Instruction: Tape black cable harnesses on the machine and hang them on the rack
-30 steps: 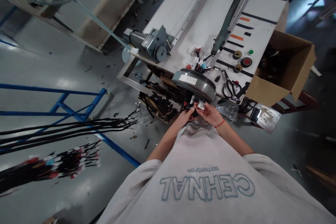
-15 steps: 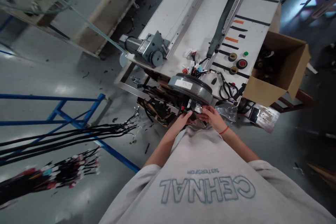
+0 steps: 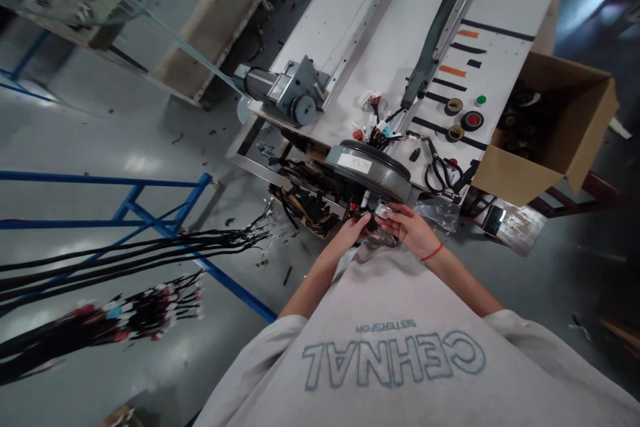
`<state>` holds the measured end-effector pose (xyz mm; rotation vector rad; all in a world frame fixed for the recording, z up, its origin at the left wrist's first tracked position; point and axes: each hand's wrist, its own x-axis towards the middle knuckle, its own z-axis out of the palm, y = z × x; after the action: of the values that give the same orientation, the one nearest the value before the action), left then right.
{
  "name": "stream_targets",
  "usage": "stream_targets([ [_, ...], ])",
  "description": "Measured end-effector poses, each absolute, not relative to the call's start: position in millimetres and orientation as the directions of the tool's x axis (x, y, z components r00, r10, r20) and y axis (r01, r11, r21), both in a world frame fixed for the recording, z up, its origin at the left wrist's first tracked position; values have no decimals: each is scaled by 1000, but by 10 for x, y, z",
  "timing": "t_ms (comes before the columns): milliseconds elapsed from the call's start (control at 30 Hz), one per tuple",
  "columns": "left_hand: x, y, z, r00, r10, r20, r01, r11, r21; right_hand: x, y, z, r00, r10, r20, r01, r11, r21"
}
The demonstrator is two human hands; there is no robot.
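Note:
My left hand is closed at the table's near end, thumb toward my right hand; a small dark piece shows at its fingertips, too small to name. Close beside it, my right hand pinches a small whitish connector-like piece between thumb and fingers. Just beyond both hands lies a grey round drum with a white label. Red and white plugs hang at its near side. Behind the drum, a bunch of wires ends in white, red and blue connectors.
Black-handled scissors, tape rolls and a red button sit on the white table. At right is an open cardboard box; at left, a motor, a blue frame and black cables.
The view has shifted slightly, so the table and box appear a little further right. Both hands stay close together at the drum's near side, the right still holding the whitish piece.

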<state>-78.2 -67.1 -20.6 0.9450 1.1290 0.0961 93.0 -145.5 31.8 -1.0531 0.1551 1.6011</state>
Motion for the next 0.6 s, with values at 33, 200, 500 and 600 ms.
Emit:
stream_targets([
  [33, -780, -670, -193, 461, 510, -726, 384, 623, 681, 935, -1461, 342, 52, 721, -691, -840, -342, -420],
  [200, -776, -653, -116, 453, 507, -733, 439, 588, 679, 931, -1481, 465, 33, 713, -700, -839, -360, -407],
  [500, -785, -652, -108, 509, 499, -701, 438, 551, 710, 706, -1167, 431, -10, 616, -788, -782, -496, -378],
  [600, -771, -655, -98, 516, 503, -694, 425, 554, 716, 636, -1119, 314, 30, 651, -758, -772, -467, -432],
])
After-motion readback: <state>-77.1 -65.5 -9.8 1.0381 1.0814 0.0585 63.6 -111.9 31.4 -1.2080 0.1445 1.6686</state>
